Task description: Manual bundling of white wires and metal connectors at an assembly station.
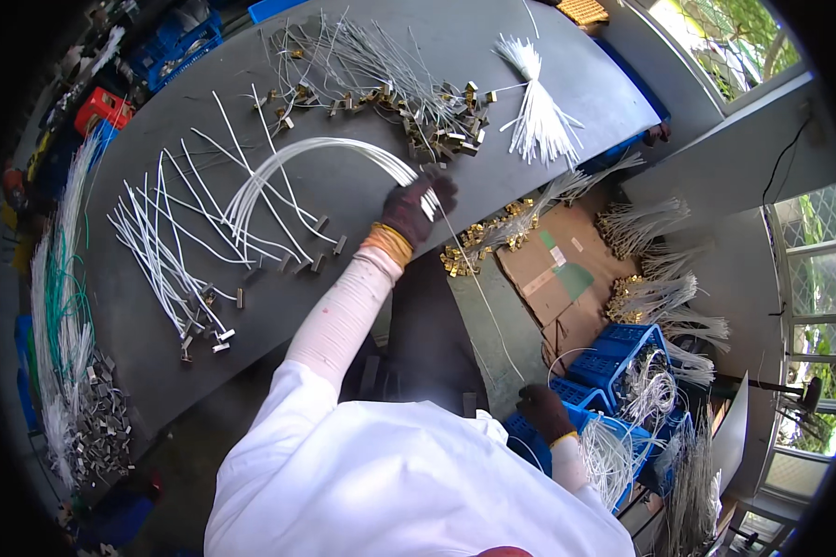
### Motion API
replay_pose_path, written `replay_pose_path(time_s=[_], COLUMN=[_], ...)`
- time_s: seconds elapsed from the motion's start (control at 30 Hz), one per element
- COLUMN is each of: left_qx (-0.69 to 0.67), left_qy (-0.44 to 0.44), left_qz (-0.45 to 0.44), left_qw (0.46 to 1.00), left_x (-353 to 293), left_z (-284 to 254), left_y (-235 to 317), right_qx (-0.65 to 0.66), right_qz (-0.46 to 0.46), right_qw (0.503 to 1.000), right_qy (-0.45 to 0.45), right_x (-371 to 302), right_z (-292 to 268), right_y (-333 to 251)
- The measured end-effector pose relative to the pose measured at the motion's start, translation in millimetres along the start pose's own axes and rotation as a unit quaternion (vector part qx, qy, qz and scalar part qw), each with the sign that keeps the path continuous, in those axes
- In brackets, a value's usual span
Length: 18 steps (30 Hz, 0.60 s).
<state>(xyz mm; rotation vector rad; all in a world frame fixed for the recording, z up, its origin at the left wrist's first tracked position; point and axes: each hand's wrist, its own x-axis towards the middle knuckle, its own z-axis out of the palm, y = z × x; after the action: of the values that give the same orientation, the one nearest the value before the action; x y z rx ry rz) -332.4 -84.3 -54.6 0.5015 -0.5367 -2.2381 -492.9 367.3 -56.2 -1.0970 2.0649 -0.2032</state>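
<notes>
My left hand (416,212), in a dark glove with an orange cuff, is over the table's near right edge, closed round the ends of several white tubes (330,144). The tubes arch from it to the left above the table. A thin pale wire (481,288) runs from this hand down to my right hand (545,413). That hand, also gloved, is low on the right beside the blue crates, its fingers seemingly closed on the wire's end. White strands with metal end pieces (172,269) lie on the table left of my left arm.
On the grey table (344,260), a heap of thin wires with brass-coloured blocks (441,125) lies at the back, with a white tube bundle (539,111) beside it. Blue crates (613,367) hold coiled wire at right. Cardboard (562,269) lies on the floor among wire bundles.
</notes>
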Motion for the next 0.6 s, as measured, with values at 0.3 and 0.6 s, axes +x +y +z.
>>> replay_pose_path(time_s=[0.3, 0.6], left_qx=[-0.054, -0.095], left_qy=[0.046, 0.032], left_qz=[0.008, 0.037], left_qw=[0.997, 0.994], left_x=[1.9, -6.5], left_z=[-12.5, -28.6], left_y=[50.4, 61.8], right_qx=[0.003, 0.026], right_qz=[0.014, 0.031], right_qw=[0.999, 0.999], right_qy=[0.039, 0.027], right_x=[-22.9, -31.0], right_z=[11.8, 6.5], right_y=[6.6, -12.2])
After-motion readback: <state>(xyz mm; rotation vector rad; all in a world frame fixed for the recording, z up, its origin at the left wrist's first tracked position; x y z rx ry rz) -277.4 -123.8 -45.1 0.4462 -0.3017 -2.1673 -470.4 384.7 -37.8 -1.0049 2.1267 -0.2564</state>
